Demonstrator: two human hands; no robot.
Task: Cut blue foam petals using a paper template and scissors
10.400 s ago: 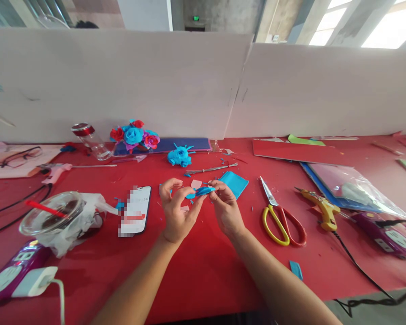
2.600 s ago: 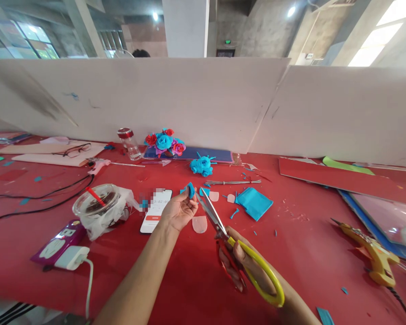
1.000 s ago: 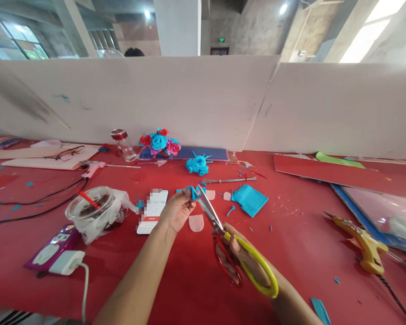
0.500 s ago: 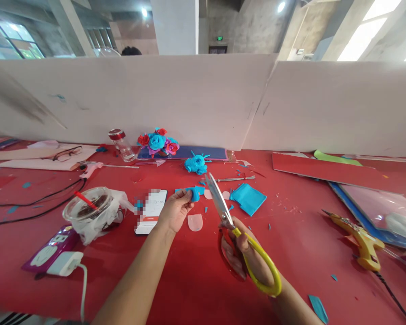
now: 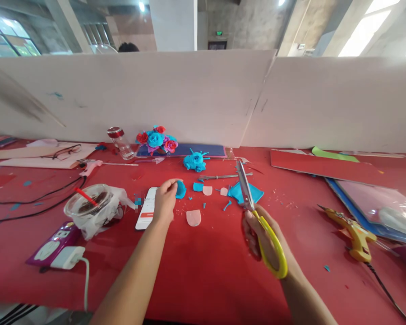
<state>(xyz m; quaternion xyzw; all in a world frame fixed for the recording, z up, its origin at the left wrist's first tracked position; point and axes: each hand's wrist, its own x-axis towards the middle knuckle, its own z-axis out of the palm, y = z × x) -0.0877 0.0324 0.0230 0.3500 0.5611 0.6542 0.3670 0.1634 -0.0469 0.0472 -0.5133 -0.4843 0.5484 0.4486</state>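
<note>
**Small curved bright-blue papery piece [image 5: 180, 189] in the left hand [image 5: 165, 198], big metal scissors with a yellow handle loop [image 5: 245, 192] in the right hand [image 5: 264, 228]**

So the left thumb and fingertips are pinched narrow on the edge of that blue piece, which sticks out just right of them above the red tabletop [image 5: 203, 266]. Right-hand fingers are wrapped round the scissor handles, blades pointing up and away, looking closed or nearly so.

Containers, since there are a few: well left of the left fingers sits a clear round plastic cup [image 5: 83, 205] with something dark in it plus a red straw [image 5: 85, 197], and a crumpled white plastic bag [image 5: 103, 214] bunched around it. Beyond those fingers, off to the left, there's a clear bottle with a shiny red lid [image 5: 122, 146], tilted-looking; can't tell if there's anything inside. Far right of the right fingers, a clear plastic bag [image 5: 365, 198] has something white in it.

Other bits: a white-screened phone [image 5: 146, 214] is partly hidden behind the left hand, a pale pink round-ended piece [image 5: 193, 218] lies between the hands, and a folded bright-blue sheet [image 5: 256, 193] is just past the right fingers, partly behind the blades.
</note>
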